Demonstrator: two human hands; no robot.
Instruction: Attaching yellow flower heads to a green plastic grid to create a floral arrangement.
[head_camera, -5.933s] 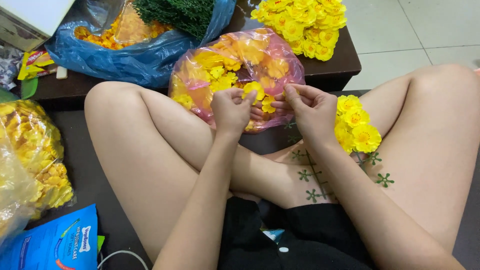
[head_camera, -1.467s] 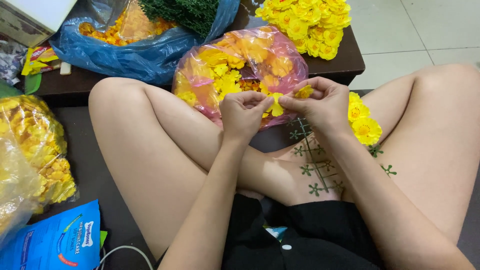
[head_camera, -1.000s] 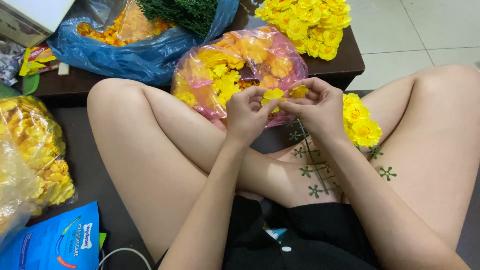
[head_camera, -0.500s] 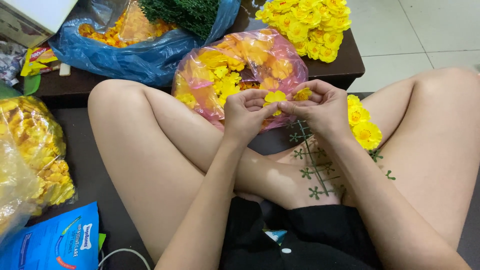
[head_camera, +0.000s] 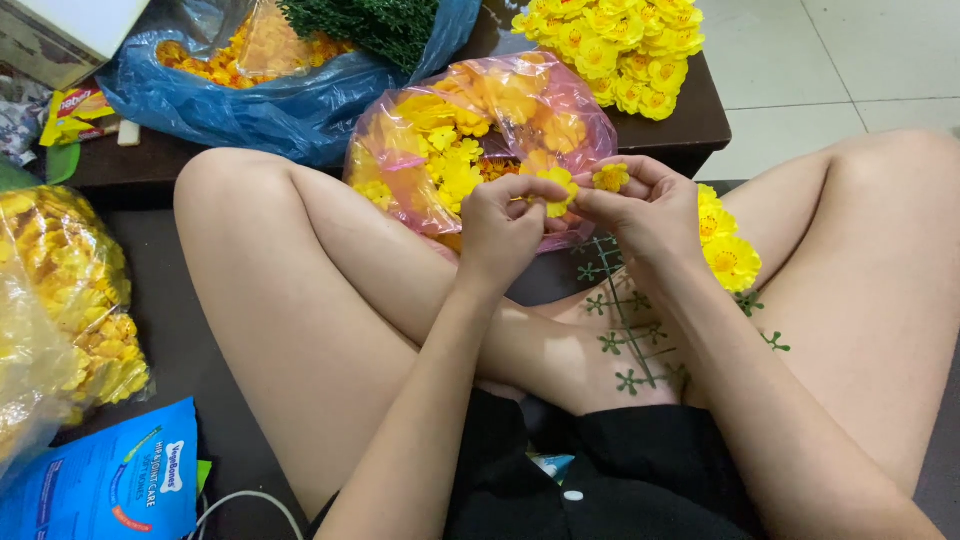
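I sit cross-legged with both hands raised together over my lap. My left hand and my right hand pinch a small yellow artificial flower between their fingertips; a second yellow flower rests in my right hand's fingers. A green plastic stem with small leaf prongs runs down from my right hand across my leg, with finished yellow flowers on it behind my right wrist. Just beyond my hands lies a pink plastic bag of loose yellow and orange petals.
A blue bag of orange flowers and green foliage sits on a low dark table, beside a heap of yellow flowers. A clear bag of yellow flowers and a blue packet lie at my left.
Both hands have lifted slightly from the pink bag's edge and drawn together, working a yellow flower between the fingertips. My legs and the bags have not moved.
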